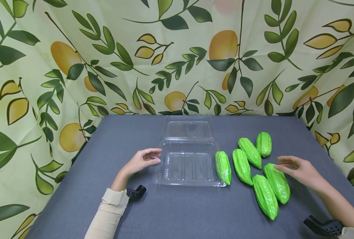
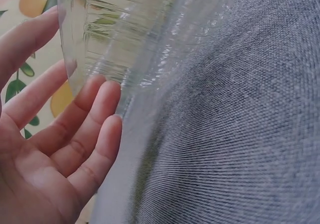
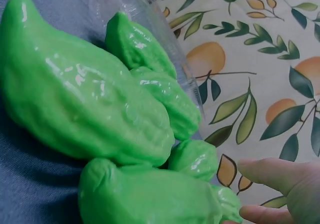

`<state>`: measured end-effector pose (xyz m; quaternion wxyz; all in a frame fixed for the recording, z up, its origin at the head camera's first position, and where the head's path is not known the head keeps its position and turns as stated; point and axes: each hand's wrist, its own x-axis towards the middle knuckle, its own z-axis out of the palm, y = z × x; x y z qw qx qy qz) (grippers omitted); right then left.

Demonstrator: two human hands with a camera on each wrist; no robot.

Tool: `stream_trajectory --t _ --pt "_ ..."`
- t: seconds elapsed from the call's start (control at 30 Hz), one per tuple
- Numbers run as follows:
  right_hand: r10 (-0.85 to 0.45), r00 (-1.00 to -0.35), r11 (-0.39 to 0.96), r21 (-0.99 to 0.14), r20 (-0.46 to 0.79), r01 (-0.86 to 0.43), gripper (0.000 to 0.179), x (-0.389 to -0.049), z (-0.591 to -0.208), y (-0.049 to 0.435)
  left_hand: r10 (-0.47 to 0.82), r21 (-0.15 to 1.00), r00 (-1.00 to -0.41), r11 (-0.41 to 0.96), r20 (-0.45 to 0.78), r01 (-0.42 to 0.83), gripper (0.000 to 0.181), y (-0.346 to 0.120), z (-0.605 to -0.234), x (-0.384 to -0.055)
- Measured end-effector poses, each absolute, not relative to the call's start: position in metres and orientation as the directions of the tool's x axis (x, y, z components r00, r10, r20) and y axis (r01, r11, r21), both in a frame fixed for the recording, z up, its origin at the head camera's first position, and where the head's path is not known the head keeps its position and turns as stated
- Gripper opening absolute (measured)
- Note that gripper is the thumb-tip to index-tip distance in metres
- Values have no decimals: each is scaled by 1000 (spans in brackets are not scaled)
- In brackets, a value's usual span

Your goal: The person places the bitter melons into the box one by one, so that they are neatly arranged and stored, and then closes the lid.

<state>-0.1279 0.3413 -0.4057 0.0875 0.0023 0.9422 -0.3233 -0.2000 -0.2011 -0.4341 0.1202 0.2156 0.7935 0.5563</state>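
Clear box (image 1: 188, 183), head view: its lid (image 1: 188, 129) lies opened toward 12 o'clock, with one green gourd (image 1: 223, 167) at its 3 o'clock rim. The left hand (image 1: 141, 161), fingers loosely parted, is at its 9 o'clock edge; the right hand (image 1: 297, 170), thumb and fingers apart, has the nearest gourd (image 1: 277, 183) at 7 o'clock.

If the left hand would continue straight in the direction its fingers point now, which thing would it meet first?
The near side of the clear plastic container, most likely its rim: the left hand is right beside it, though whether the fingertips already touch is hard to tell.
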Motion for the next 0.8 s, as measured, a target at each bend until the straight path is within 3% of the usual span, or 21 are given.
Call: stream_trajectory --t 0.47,0.8 --pt "-157 -872 776 -604 -463 181 81 -129 -408 355 475 951 -878 242 59 195 52 -198 -436 -199" --pt "-188 -833 715 -654 -521 248 82 -130 -416 361 479 951 -874 228 77 208 51 -197 -436 -200"
